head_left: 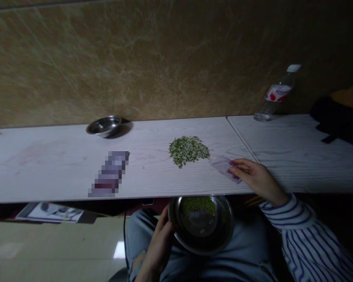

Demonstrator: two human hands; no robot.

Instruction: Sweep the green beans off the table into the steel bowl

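- The pile (pixel 184 150), loose green beans or bits spread thin, lies on the pale table (pixel 153 176); pale surface shows between its pieces.
- The right hand (pixel 250 174) is to the right of the pile and slightly nearer the person, fingertips pinched on a piece of clear plastic (pixel 223 168).
- That plastic reaches toward the pile's right edge; whether it touches cannot be told.
- The left hand (pixel 163 237), nearer the person than the pile, grips the left rim of the big bowl (pixel 226 231), thumb over the edge.
- The two hands are well apart.
- The big bowl, shiny metal, is below the pile, over the person's lap; green beans (pixel 198 205) lie inside, on the side toward the pile.
- The small bowl (pixel 104 127), also metal, stands left of the pile and farther back, near the wall (pixel 153 70).
- Left of the pile and nearer the person lies a flat thing (pixel 110 176), too pixelated to name.
- Far right of the pile, at the back, stands a clear bottle (pixel 273 98) with a white cap and a red-and-white label.
- Farther right of the pile sits something dark (pixel 341 121).
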